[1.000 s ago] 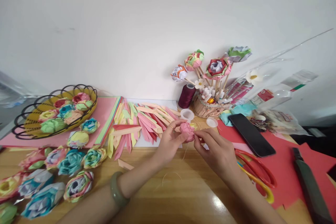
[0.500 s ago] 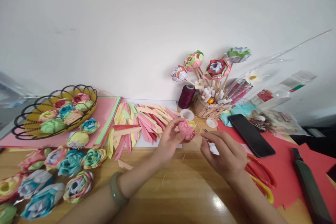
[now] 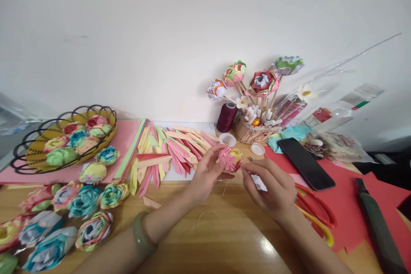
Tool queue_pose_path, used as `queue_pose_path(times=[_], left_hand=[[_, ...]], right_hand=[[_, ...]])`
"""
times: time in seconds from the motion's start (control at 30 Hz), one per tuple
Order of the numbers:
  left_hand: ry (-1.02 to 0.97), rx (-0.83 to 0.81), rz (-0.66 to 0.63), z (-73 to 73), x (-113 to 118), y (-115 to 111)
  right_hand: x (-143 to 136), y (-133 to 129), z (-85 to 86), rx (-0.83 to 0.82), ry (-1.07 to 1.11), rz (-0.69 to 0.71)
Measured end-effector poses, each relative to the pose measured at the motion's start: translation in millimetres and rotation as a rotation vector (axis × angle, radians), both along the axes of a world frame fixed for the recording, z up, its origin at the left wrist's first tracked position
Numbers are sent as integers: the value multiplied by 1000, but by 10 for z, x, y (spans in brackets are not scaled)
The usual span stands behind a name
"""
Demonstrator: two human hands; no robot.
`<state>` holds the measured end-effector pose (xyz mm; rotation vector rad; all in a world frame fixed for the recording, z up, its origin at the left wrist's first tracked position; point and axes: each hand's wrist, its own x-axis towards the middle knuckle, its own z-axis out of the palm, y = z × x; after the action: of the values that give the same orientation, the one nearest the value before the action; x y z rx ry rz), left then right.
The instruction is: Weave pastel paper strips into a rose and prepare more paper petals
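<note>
Between the fingers and thumb of my left hand [image 3: 207, 173] is a pink and yellow paper flower [image 3: 230, 159], held just above the table. My right hand [image 3: 271, 186] is closed in a pinch at the flower's right edge. Whatever lies between those fingertips is too small to make out. A thin pale thread [image 3: 224, 187] hangs below the flower, and another loose thread [image 3: 205, 214] curls on the wood. Behind the flower stands a small white plastic cup [image 3: 227, 139].
Folded paper strips [image 3: 173, 147] lie left of the hands. Several finished paper flowers [image 3: 85, 201] spread near a yellow basket [image 3: 35, 154]. A maroon thread spool [image 3: 226, 117] stands behind. On the right are a phone [image 3: 306, 163], scissors [image 3: 316, 212], red paper [image 3: 346, 209] and a dark green tool [image 3: 377, 222].
My left hand has turned the flower so more of its yellow side shows. My right hand has moved left, its fingertips now at the flower's edge.
</note>
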<state>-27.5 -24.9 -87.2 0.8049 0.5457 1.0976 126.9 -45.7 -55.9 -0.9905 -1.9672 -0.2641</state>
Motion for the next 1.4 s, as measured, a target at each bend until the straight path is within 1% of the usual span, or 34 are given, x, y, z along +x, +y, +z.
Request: queue_pose_path(times=[0.1, 0.2, 0.27, 0.33, 0.53, 0.77, 0.97, 1.17, 1.27, 1.4], left_hand=[[-47, -60, -12, 4, 2, 6], [-76, -79, -24, 7, -1, 5], [-84, -70, -32, 9, -4, 2], [-92, -51, -39, 14, -6, 0], [-111, -54, -1, 58, -8, 7], [-115, -26, -7, 72, -11, 12], [-99, 0, 4, 58, 1, 13], [-30, 70, 44, -5, 6, 39], [-14, 93, 66, -26, 11, 50], [11, 87, 87, -27, 14, 49]], right_hand=[[-11, -17, 56, -101, 153, -61], [-20, -27, 102, -198, 243, -1], [-29, -23, 113, -269, 263, 48], [-39, -11, 110, -335, 265, 65], [-57, 31, 78, -453, 229, 32], [-24, 62, 35, -614, 287, -9], [-23, 54, 55, -588, 250, -15], [-29, 61, 54, -537, 246, -32], [-28, 66, 48, -584, 265, -16], [-24, 75, 62, -682, 312, 45]])
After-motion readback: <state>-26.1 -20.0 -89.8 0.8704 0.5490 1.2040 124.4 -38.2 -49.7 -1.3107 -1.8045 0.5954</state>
